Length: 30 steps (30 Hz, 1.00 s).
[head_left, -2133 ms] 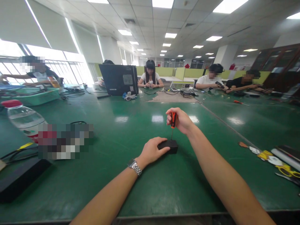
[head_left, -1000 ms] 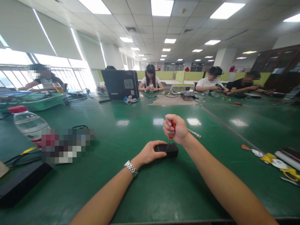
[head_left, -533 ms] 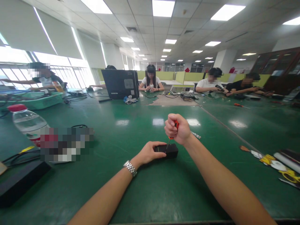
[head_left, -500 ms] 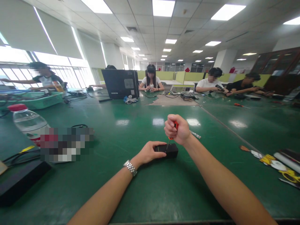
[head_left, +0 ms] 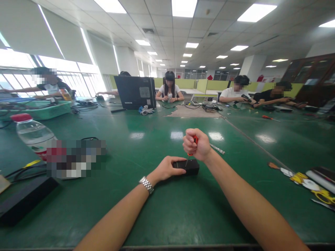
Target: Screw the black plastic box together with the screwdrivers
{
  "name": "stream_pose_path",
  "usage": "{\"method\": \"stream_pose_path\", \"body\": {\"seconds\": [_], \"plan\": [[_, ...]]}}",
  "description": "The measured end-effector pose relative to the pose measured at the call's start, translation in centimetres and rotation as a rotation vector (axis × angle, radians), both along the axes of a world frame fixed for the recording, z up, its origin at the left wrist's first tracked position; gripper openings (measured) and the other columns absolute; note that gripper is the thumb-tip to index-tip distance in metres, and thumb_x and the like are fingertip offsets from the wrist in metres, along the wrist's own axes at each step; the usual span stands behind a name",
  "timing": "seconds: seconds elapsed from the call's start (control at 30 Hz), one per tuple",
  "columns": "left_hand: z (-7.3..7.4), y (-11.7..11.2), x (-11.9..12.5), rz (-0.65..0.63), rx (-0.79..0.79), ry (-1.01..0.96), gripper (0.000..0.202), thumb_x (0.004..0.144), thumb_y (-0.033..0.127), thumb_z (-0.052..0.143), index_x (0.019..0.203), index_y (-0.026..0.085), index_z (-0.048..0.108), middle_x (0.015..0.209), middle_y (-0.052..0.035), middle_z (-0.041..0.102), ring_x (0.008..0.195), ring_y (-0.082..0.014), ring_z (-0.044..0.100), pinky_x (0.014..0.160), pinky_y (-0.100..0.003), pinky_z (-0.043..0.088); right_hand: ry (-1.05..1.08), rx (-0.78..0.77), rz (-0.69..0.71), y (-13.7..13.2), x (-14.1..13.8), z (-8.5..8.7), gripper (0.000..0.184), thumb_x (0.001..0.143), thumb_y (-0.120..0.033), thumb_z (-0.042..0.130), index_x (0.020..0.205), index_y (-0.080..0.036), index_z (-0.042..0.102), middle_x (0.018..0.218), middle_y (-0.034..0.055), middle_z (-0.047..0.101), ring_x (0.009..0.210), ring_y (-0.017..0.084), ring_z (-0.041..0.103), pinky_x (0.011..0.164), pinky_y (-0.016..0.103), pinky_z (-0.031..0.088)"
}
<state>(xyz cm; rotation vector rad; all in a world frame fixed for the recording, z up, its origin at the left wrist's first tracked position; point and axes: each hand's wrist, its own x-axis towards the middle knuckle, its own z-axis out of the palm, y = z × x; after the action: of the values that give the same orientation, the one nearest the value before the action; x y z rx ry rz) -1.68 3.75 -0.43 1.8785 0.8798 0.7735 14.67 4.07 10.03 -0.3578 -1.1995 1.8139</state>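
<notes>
Where right fingers (head_left: 186,143) wrap screwdriver (head_left: 187,160), handle (head_left: 195,139) mostly hidden.

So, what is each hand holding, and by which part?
The right hand grips the screwdriver by its handle; the left hand holds the black box by its left end.

Office/workshop mix imo: partitions (head_left: 218,84) & ceiling lights (head_left: 184,7), but ppl (head_left: 170,91) sit round a big green bench (head_left: 167,223) w/ loose cables (head_left: 86,104).
</notes>
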Motion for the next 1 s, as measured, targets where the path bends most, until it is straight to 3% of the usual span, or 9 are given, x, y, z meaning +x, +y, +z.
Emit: {"method": "stream_pose_path", "body": {"seconds": [0.2,0.37,0.53,0.67,0.77,0.87,1.0], "plan": [[-0.1,0.1,0.0,0.017,0.059,0.057,0.048,0.072,0.037,0.074,0.116,0.017,0.066,0.087,-0.0017,0.070,0.071,-0.0166,0.059,0.064,-0.023,0.043,-0.001,0.021,0.023,0.2,0.1,-0.3,0.031,0.074,-0.028,0.048,0.047,-0.019,0.037,0.035,-0.0079,0.023,0.029,0.005,0.017,0.029,0.017,0.014],[-0.2,0.0,0.1,0.018,0.115,0.040,0.045,0.073,0.035,0.073,0.115,0.018,0.067,0.090,-0.0014,0.071,0.076,-0.0184,0.061,0.071,-0.025,0.046,-0.021,0.143,0.096,-0.7,-0.5,-0.5,0.031,0.076,-0.026,0.051,0.048,-0.018,0.042,0.035,-0.0076,0.028,0.029,0.005,0.020,0.031,0.017,0.015],[-0.2,-0.4,0.5,0.026,0.222,0.046,0.036,0.077,0.030,0.069,0.110,0.016,0.067,0.089,-0.0011,0.070,0.074,-0.0169,0.061,0.067,-0.024,0.046,-0.043,0.222,0.151,-0.9,-0.2,-0.7,0.033,0.077,-0.026,0.053,0.048,-0.017,0.040,0.035,-0.0078,0.029,0.029,0.005,0.021,0.032,0.017,0.017],[-0.1,-0.6,0.9,0.051,0.309,0.088,0.041,0.075,0.032,0.072,0.113,0.017,0.064,0.100,-0.0030,0.069,0.086,-0.0199,0.062,0.079,-0.028,0.047,-0.057,0.215,0.191,-0.1,0.0,-0.8,0.029,0.077,-0.028,0.051,0.052,-0.018,0.041,0.036,-0.0089,0.027,0.031,0.005,0.019,0.032,0.017,0.017],[0.0,-0.6,0.9,0.069,0.313,0.107,0.046,0.072,0.036,0.074,0.113,0.018,0.064,0.105,-0.0048,0.069,0.093,-0.0221,0.062,0.085,-0.030,0.047,-0.108,0.285,0.104,0.3,0.1,-0.5,0.029,0.079,-0.031,0.049,0.053,-0.018,0.044,0.042,-0.0063,0.036,0.035,0.006,0.029,0.035,0.019,0.024],[-0.1,-0.6,0.9,0.084,0.300,0.127,0.048,0.075,0.039,0.072,0.116,0.018,0.063,0.107,-0.0061,0.068,0.094,-0.0232,0.062,0.087,-0.032,0.046,-0.331,0.461,-0.091,0.2,0.2,0.2,0.028,0.081,-0.032,0.050,0.059,-0.015,0.058,0.061,-0.0003,0.053,0.052,0.009,0.047,0.048,0.021,0.038],[0.1,-0.8,0.9,0.085,0.282,0.161,0.046,0.077,0.039,0.070,0.117,0.019,0.063,0.102,-0.0054,0.069,0.089,-0.0225,0.063,0.084,-0.031,0.048,-0.505,0.486,-0.249,-0.3,0.8,0.9,0.021,0.079,-0.036,0.059,0.079,-0.016,0.065,0.060,-0.0026,0.054,0.055,0.009,0.048,0.050,0.020,0.038]]}}
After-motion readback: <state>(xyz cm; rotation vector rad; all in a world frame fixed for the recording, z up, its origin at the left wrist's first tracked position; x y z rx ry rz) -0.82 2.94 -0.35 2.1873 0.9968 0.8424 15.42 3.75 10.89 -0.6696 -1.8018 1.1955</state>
